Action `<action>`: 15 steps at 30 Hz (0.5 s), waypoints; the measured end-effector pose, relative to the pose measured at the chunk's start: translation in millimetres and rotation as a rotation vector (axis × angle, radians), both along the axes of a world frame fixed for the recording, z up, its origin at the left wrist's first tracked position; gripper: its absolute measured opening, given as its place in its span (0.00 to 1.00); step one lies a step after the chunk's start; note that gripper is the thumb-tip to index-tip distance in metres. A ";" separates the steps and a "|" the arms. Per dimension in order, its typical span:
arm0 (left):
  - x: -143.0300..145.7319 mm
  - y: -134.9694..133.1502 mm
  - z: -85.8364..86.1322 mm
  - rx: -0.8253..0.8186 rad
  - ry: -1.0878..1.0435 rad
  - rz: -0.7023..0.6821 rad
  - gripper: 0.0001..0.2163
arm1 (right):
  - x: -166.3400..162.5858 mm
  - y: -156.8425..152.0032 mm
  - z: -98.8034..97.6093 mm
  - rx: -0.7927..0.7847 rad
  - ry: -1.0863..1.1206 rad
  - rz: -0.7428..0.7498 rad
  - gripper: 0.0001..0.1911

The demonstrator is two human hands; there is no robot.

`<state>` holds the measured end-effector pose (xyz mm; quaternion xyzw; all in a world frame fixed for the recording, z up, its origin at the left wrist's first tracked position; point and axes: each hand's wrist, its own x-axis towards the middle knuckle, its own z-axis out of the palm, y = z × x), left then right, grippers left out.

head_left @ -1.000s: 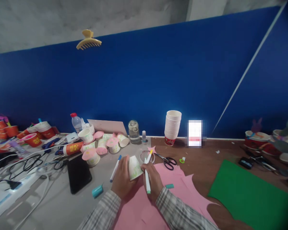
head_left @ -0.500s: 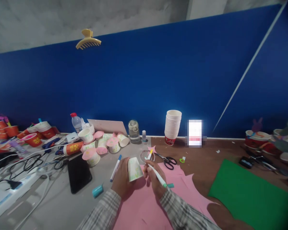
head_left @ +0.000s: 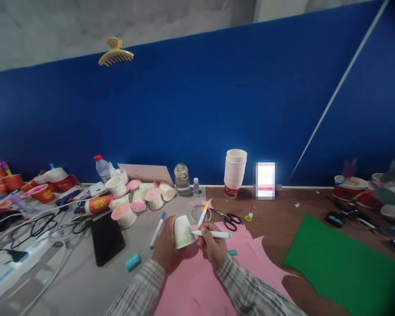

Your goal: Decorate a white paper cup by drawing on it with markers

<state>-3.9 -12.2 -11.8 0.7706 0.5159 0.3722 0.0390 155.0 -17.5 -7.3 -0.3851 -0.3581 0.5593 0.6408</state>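
My left hand [head_left: 165, 242] is wrapped round a white paper cup [head_left: 183, 232] with green marks on its side, tilted over the pink paper [head_left: 194, 281]. Between the fingers of my right hand [head_left: 212, 243] is a white marker pen [head_left: 213, 235] with a green end. Its tip points left and meets the cup's side, though whether it touches I cannot tell. Just beyond lies a yellow-tipped marker [head_left: 203, 214] by a roll of clear tape [head_left: 195, 213]. A blue-capped marker [head_left: 158, 230] rests left of my left hand.
Black scissors [head_left: 230, 221] lie behind the pink paper. A stack of paper cups [head_left: 235, 171] and a glass jar [head_left: 183, 180] stand at the back. Cups with pink discs [head_left: 123, 213] crowd the left, near a black phone [head_left: 107, 239]. Green paper [head_left: 339, 263] covers the right.
The marker in my right hand has swung from a steep slant to nearly level, its tip now at the cup. My left hand keeps holding the cup. The view has shifted slightly.
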 end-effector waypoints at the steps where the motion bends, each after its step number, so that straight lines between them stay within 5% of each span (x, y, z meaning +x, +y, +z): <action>1: -0.1 -0.2 -0.1 0.004 0.006 -0.001 0.36 | -0.1 0.2 -0.4 0.000 -0.006 0.002 0.09; 15: -2.4 0.1 -1.9 0.001 0.031 -0.016 0.39 | 0.0 -0.1 -3.4 0.037 -0.082 0.012 0.09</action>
